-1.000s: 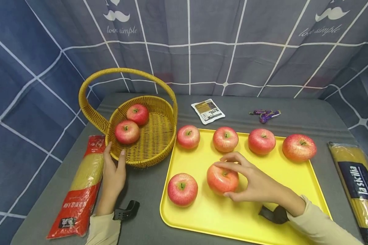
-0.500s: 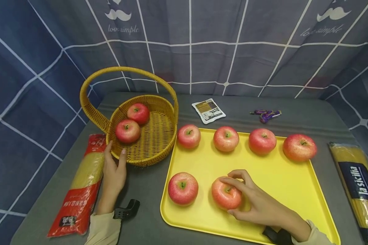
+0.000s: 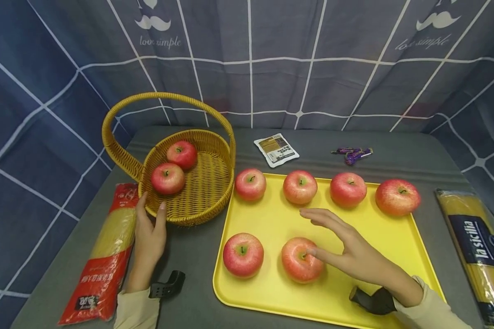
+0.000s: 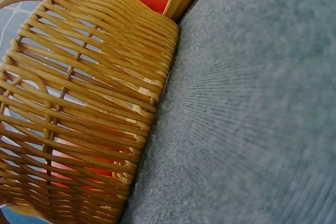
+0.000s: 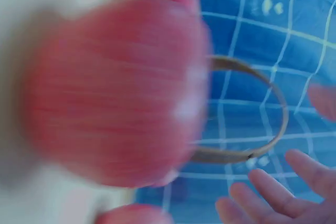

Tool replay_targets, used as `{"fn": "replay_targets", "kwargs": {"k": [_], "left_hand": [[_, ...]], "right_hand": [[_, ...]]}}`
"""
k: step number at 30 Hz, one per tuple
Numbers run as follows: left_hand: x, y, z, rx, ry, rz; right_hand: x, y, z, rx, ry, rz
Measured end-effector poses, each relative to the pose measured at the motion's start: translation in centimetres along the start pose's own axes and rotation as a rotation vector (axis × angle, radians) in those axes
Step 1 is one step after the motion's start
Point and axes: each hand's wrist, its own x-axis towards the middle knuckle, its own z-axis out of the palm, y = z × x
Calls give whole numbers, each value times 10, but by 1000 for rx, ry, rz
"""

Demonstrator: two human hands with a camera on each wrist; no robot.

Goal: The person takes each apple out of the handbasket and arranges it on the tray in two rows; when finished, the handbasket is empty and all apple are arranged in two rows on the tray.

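My right hand [image 3: 356,251] is spread over the yellow tray [image 3: 337,292], its thumb overlapping the front middle apple [image 3: 302,267] in the head view. That apple sits on the tray, right of another red apple [image 3: 243,256]. In the right wrist view an apple [image 5: 121,87] looms large and blurred, with my spread fingers [image 5: 278,198] apart from it. At the near left side of the wicker basket [image 3: 206,214], my left hand [image 3: 150,237] rests straight fingertips against the rim. Two apples [image 3: 168,178] lie inside the basket, on its left side.
Several apples [image 3: 299,187] line the tray's far edge. A red-and-yellow pasta bag [image 3: 107,265] lies left of the left hand, and another pasta pack [image 3: 477,246] at far right. Behind the tray are a flat white packet [image 3: 276,150] and purple-wrapped candies [image 3: 354,154].
The right hand held the apple and shifted it slightly right and nearer on the tray. Now it has let go, with fingers spread and raised away. The left hand stays at the basket.
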Motion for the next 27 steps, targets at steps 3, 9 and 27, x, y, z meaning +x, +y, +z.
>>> {"fn": "replay_targets", "kwargs": {"k": [3,9,27], "left_hand": [[0,0,0,0,-3,0],[2,-1,-1,-13,21,20],[2,-2,1,-18,5,31]], "right_hand": [[26,-13,-5,79,43,6],[102,-33,10,372,82,-24],[276,-50,110,174,-68,53]]}}
